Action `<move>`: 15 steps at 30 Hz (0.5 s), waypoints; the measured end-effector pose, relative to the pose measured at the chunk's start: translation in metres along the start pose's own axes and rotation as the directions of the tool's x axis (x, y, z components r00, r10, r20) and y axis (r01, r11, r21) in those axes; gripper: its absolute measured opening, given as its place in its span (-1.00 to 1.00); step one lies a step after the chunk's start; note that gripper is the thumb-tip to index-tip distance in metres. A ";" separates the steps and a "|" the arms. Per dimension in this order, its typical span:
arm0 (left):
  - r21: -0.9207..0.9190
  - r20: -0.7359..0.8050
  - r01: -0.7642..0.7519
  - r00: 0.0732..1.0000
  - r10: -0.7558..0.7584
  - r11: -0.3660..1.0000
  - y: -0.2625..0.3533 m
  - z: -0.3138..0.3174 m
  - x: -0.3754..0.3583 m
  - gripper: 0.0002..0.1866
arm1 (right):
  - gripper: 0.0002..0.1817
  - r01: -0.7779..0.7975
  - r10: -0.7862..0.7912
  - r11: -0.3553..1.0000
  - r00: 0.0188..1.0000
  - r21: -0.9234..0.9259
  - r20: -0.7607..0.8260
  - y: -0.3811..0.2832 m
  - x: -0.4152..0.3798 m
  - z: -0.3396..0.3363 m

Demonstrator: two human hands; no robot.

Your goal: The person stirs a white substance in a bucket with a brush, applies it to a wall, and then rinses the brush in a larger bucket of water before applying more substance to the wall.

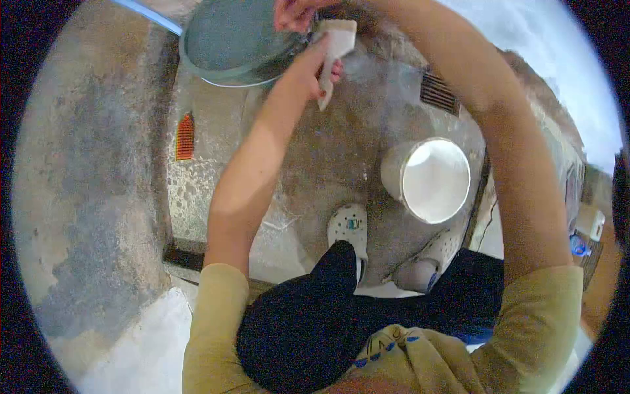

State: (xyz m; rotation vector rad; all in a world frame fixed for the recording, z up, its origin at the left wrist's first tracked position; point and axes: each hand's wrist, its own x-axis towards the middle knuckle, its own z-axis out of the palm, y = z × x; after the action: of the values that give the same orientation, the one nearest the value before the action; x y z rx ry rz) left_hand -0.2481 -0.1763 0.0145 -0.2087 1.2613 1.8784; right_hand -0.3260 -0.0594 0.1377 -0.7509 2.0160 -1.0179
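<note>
My left hand [319, 71] is closed around the handle of a white brush-like tool [340, 38]. Its wide, flat head points up, and its tapered handle end sticks out below my fingers; its bristles, if any, cannot be made out. Beside it, at the top edge of the view, my right hand [295, 14] is over the rim of a large grey-green tub [190, 56]. Its fingers are curled and partly blurred, and whatever they may hold is hidden. The tub seems to contain greyish water.
A white bucket [392, 172] stands on the wet concrete floor [315, 164] near my white clogs [346, 223]. An orange comb-like brush head [185, 138] lies at left. A drain grate [438, 94] is at right, and a blue hose or pipe [149, 14] reaches the tub.
</note>
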 end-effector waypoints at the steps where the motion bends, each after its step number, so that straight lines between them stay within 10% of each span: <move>1: -0.058 0.041 0.048 0.998 -0.046 0.997 0.006 -0.005 0.003 -0.59 | -0.70 -0.113 0.109 0.993 0.990 0.035 0.092 -0.012 -0.018 -0.005; 5: -0.043 -0.077 -0.048 0.996 0.045 0.998 0.017 0.019 -0.021 -0.61 | -0.69 0.148 -0.135 0.978 0.987 0.147 -0.091 0.021 -0.007 -0.015; 8: -0.097 -0.003 0.018 1.000 -0.019 0.995 0.016 0.012 -0.004 -0.64 | -0.71 0.033 -0.081 0.980 0.967 -0.197 -0.242 0.016 0.021 -0.003; 10: -0.071 -0.023 0.037 0.999 -0.039 0.997 0.014 0.011 0.000 -0.65 | -0.73 -0.338 0.163 0.702 0.933 -0.627 -0.321 0.075 0.128 -0.024; 15: -0.037 -0.055 0.056 0.997 -0.058 0.998 0.013 0.014 -0.007 -0.66 | -0.73 -0.171 0.133 0.941 0.981 -0.291 -0.144 0.026 0.064 -0.011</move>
State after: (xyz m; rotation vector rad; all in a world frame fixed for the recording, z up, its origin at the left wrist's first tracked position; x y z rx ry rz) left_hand -0.2489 -0.1700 0.0344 -0.3144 1.2471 1.8587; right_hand -0.3742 -0.0900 0.0977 -0.6885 2.3308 -0.6873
